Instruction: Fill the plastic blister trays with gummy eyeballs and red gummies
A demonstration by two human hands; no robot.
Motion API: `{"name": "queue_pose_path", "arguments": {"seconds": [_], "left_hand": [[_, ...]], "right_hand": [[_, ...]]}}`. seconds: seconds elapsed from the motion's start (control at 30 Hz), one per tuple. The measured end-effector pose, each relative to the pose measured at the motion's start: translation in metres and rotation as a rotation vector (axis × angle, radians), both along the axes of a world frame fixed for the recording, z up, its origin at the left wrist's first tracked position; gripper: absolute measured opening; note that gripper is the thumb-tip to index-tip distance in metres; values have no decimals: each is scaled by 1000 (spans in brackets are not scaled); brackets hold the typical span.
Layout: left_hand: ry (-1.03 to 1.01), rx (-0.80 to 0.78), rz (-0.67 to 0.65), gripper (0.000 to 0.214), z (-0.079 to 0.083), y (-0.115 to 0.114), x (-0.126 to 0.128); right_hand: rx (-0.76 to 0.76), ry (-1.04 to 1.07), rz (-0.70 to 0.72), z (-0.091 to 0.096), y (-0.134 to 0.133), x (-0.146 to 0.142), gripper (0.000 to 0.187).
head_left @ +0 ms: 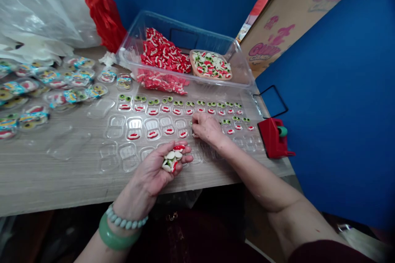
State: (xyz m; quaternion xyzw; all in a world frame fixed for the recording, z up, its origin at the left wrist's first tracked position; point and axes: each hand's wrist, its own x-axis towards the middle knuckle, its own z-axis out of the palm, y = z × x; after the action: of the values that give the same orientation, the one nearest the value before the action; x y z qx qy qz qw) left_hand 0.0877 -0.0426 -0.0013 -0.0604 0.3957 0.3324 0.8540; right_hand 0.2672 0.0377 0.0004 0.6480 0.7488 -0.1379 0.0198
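My left hand is palm up above the front row of trays, cupping a small pile of gummy candies, some white and green like eyes, some red and white like lips. My right hand reaches down to a tray in the middle row, fingertips pinched together. What they hold is hidden. Clear plastic trays stand in rows on the table. Along the back row, trays carry green gummy eyes above red gummy lips. Left of my right hand, several middle-row trays contain only lips.
A large clear bin at the back holds a heap of red and white gummies and a smaller tub of eye gummies. Packed candy trays crowd the left. A red tape dispenser stands right, below cardboard.
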Motion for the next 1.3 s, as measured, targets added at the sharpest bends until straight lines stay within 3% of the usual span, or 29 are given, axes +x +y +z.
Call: {"name": "queue_pose_path", "arguments": {"seconds": [0.07, 0.3, 0.5, 0.77, 0.97, 1.1, 1.2, 1.3], "left_hand": [[-5, -11, 1, 24, 0, 0, -1], [11, 0, 63, 23, 2, -1, -11], [18, -9, 97, 28, 9, -1, -19], [0, -26, 131, 32, 14, -1, -20], [-46, 2, 108, 32, 12, -4, -20], [-31, 43, 111, 24, 11, -6, -17], [-17, 77, 138, 20, 11, -8, -14], [-8, 91, 103, 19, 11, -9, -10]], "right_hand": [[-7, 22, -20, -1, 3, 1, 21], [173, 41, 26, -1, -2, -2, 25], [138, 29, 312, 2, -4, -23, 28], [144, -49, 204, -6, 2, -26, 26], [190, 265, 216, 6, -24, -25, 23], [66, 589, 348, 21, -47, -29, 20], [-18, 617, 439, 29, -56, -30, 20], [-79, 663, 371, 29, -57, -27, 20]]}}
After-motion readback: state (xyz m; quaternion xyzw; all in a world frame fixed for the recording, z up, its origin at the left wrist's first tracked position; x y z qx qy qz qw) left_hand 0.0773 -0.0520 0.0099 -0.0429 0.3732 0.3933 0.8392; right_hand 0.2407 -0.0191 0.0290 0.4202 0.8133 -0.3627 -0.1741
